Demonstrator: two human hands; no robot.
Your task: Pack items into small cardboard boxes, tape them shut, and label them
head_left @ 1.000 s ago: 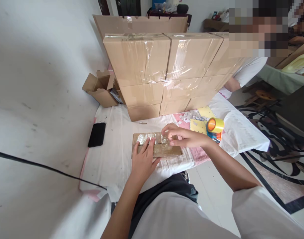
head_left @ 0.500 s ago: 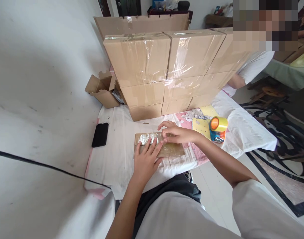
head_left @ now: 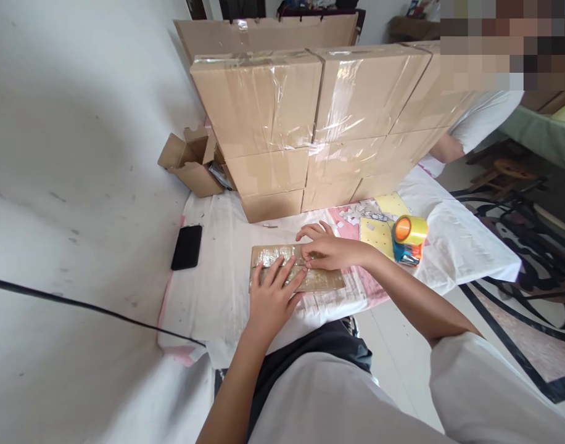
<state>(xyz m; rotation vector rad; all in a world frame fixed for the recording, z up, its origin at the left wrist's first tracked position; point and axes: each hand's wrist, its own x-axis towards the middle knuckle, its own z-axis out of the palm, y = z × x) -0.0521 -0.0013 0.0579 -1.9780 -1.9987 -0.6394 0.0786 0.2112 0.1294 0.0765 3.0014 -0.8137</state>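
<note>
A small flat cardboard box [head_left: 326, 280] lies on the table's near side, with shiny clear tape across its top. Spread over its left part is my left hand [head_left: 271, 299], fingers stretched out and flat on the taped surface. My right hand [head_left: 332, 251] rests over the box's upper right part, thumb and forefinger pinched together close to the left fingertips. Its other fingers are raised and bent. Whatever lies between the pinched fingertips is too small to make out.
A wall of taped cardboard boxes [head_left: 273, 111] stands behind. An open carton [head_left: 197, 163] and black phone [head_left: 187, 248] are left; a yellow tape roll on a blue dispenser [head_left: 407, 251] and paper scraps [head_left: 363, 211] are right. Another person's arm [head_left: 449, 148] shows at far right.
The view has tilted and shifted slightly. My left hand stays flat on the box, and my right hand's pinch has moved only a little along the tape.
</note>
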